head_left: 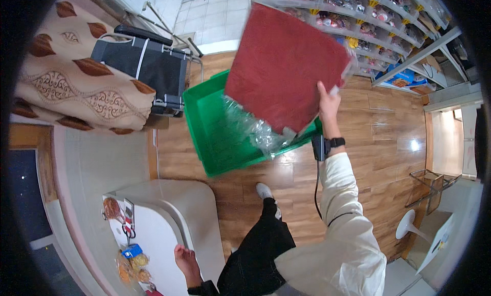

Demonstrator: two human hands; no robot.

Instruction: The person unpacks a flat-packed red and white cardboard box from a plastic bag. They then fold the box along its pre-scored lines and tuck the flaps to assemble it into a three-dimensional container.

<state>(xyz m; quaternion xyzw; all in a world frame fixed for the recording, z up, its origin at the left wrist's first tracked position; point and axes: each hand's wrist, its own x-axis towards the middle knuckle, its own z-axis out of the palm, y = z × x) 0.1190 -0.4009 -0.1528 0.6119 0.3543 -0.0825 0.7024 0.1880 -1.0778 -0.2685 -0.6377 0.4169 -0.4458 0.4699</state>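
Fingers of right hand (327, 102) clamp red mat (286, 66) edge above green crate (204, 127); left hand (186, 262) flat on counter (194, 214).

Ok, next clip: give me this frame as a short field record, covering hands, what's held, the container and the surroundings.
right hand: raised, gripping the edge of a red flat mat in clear plastic wrap
mat position: tilted, its lower end over the green bin
loose plastic wrap: crumpled, hanging into the bin
bin: open, on the wooden floor
left hand: resting on the edge of a white counter, holding nothing visible
right wrist: dark watch
background: shelves of clear boxes, folded dark cart, patterned cloth
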